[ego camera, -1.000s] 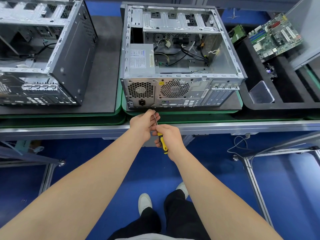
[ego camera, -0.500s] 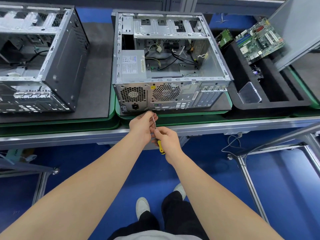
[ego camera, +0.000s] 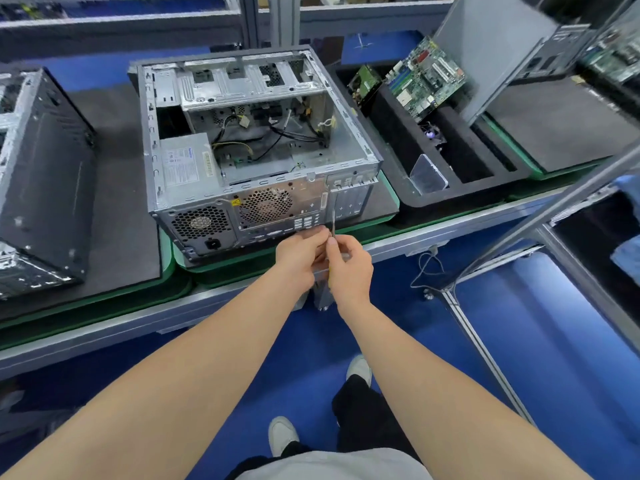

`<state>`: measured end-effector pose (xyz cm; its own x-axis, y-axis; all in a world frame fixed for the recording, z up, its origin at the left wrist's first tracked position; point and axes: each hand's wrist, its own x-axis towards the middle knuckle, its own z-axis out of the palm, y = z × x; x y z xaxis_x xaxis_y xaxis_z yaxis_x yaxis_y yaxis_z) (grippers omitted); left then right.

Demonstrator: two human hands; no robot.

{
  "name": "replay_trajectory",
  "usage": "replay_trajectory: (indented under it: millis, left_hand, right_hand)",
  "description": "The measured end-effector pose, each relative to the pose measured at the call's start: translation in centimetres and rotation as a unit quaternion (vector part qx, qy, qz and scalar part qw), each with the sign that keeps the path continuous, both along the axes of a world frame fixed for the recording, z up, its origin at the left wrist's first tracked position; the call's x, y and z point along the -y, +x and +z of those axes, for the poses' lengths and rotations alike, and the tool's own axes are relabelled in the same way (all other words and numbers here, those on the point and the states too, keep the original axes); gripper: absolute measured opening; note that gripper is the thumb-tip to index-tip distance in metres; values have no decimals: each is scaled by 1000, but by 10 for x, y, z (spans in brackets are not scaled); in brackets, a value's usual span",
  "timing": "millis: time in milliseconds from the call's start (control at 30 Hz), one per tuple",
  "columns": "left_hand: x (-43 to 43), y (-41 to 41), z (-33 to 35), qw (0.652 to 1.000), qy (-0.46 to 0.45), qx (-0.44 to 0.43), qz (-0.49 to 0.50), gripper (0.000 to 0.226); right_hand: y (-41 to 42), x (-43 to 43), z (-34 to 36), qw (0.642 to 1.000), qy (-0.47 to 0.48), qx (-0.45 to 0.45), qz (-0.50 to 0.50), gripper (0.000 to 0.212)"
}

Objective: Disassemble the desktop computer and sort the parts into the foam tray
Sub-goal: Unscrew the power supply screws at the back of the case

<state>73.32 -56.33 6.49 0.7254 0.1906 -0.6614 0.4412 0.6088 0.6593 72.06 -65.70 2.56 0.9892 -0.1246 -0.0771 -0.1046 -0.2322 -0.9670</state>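
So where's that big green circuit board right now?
Head view, upper right: the green circuit board leans tilted in the far end of the black foam tray, right of the open computer case.

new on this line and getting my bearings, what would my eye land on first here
The open computer case at centre, side off, grey power supply and loose cables showing. Just in front, the left hand and right hand meet around a screwdriver pointing up toward the case. To the right, a green motherboard leans in the black foam tray.
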Motion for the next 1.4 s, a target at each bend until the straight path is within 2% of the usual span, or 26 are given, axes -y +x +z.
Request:
replay_trajectory:
  millis: [167, 300, 500, 700, 767, 900, 1067, 1167, 1400]
  left_hand:
    - [41, 32, 9, 1000, -15, 9, -11, 26]
    - [77, 65, 10, 1000, -11, 1, -14, 29]
    - [135, 126, 5, 999, -8, -19, -24, 17]
    - [177, 201, 1, 994, 95, -11, -51, 6]
    - [182, 223, -2, 983, 174, -1, -65, 2]
    - [182, 253, -11, 927, 360, 27, -101, 7]
    - [176, 268, -24, 861, 490, 33, -131, 8]
    - [173, 272, -27, 842, 518, 28, -146, 11]
    - [171, 271, -25, 848, 506, 35, -151, 17]
  right_hand:
    - [29, 26, 6, 996, 4, 7, -85, 17]
    - [65, 58, 8, 993, 14, 6, -115, 15]
    - [132, 109, 5, 989, 16, -12, -146, 14]
    - [205, 160, 7, 993, -42, -17, -112, 16]
    - [228, 172, 8, 994, -65, -23, -88, 18]
    - [267, 185, 4, 992, -117, -22, -42, 20]
    - [293, 194, -6, 985, -171, -10, 3, 27]
    - [296, 195, -10, 985, -172, -10, 5, 28]
    - [295, 194, -6, 990, -137, -25, 13, 30]
